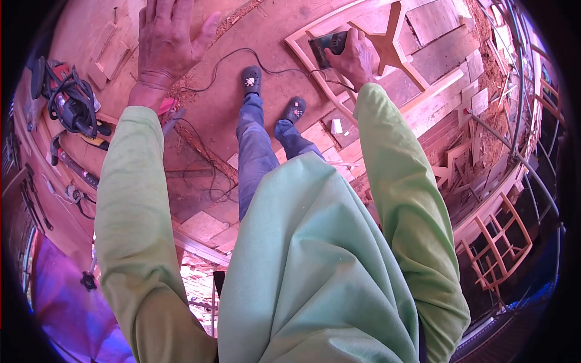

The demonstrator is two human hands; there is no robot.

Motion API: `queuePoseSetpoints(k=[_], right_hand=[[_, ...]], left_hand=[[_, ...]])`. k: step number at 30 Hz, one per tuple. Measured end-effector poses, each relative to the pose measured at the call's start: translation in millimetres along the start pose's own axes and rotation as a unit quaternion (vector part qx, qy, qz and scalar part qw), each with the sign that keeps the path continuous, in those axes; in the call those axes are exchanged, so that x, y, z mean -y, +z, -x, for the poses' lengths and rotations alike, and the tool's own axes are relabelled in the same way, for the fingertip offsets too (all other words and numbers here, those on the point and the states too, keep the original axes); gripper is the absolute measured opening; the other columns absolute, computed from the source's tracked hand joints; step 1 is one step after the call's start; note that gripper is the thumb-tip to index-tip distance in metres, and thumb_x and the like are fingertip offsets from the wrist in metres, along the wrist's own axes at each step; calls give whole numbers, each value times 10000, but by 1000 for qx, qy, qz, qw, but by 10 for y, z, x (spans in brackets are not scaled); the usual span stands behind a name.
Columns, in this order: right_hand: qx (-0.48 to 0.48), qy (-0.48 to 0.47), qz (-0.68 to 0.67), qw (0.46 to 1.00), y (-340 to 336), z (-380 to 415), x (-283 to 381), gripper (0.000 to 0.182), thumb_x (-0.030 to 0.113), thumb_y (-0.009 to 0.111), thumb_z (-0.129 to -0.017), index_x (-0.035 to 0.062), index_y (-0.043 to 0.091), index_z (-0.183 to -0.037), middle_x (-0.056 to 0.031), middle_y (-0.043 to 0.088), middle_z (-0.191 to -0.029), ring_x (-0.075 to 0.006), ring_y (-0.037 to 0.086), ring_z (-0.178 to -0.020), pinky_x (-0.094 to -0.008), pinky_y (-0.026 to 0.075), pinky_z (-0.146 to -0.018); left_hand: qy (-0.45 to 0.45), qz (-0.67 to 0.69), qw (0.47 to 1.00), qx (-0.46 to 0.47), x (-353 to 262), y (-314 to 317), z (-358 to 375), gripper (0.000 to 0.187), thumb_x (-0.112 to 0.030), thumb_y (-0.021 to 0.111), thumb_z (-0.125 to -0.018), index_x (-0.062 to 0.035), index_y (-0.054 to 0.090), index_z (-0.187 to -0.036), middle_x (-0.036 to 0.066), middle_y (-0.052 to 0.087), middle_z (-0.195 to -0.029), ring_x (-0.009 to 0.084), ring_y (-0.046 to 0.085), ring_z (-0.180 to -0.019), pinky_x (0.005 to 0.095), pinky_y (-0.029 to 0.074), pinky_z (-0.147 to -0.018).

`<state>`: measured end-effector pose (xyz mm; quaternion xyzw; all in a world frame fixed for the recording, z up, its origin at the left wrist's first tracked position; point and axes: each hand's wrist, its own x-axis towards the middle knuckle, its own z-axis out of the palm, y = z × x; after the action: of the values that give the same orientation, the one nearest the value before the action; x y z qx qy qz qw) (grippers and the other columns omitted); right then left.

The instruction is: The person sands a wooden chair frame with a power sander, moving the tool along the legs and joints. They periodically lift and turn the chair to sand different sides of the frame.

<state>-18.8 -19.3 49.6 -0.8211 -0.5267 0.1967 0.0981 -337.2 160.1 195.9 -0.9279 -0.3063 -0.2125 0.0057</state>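
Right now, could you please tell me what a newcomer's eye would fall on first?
Probably the right hand, gripping a dark power tool at the wooden frame with crossed braces, ahead to the right. Next come the open left hand, ahead to the left, and the red-and-black tool with bundled cord, far left.

Reddish floor [281, 36] scattered with sawdust [189, 91]. A wooden frame [396, 53] with crossing slats lies at upper right, near loose boards [433, 21]; a thin dark cable [262, 65] curves across the middle; a cord-wrapped power tool [65, 100] sits left.
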Motion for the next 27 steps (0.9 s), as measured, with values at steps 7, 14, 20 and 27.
queuePoseSetpoints(k=[7, 14, 20, 27], right_hand=[[-5, -8, -11, 1000, -35, 15, -161, 649, 415, 853, -737, -10, 521, -1099, -222, 609, -1082, -422, 654, -980, -514, 528, -847], [-10, 11, -1, 1000, -48, 154, -310, 623, 391, 865, -724, -6, 523, -1062, -227, 611, -1051, -433, 656, -953, -531, 531, -820], [-25, 0, 6, 1000, -15, 41, -134, 625, 404, 851, -738, 0, 516, -1079, -226, 621, -1040, -432, 654, -974, -540, 520, -832], [-18, 63, -47, 997, 24, 144, -132, 580, 331, 830, -755, 7, 521, -1123, -255, 628, -1057, -472, 686, -905, -547, 544, -787]], left_hand=[[-8, 10, 1000, 8, 8, 3, -7, 422, -281, 730, -930, -84, 634, -1291, 94, 587, -1273, 308, 566, -1143, 436, 448, -1013], [-9, 17, 1000, 3, 13, 2, -10, 430, -275, 737, -926, -90, 634, -1300, 97, 588, -1274, 308, 566, -1145, 436, 452, -1011], [3, 14, 1000, -10, -25, -22, -7, 409, -248, 747, -918, -91, 643, -1281, 95, 598, -1260, 309, 569, -1141, 430, 457, -1006], [51, 215, 975, 24, -913, 196, 104, 340, -162, 727, -897, -98, 684, -1228, 97, 608, -1179, 288, 570, -1090, 429, 459, -952]])
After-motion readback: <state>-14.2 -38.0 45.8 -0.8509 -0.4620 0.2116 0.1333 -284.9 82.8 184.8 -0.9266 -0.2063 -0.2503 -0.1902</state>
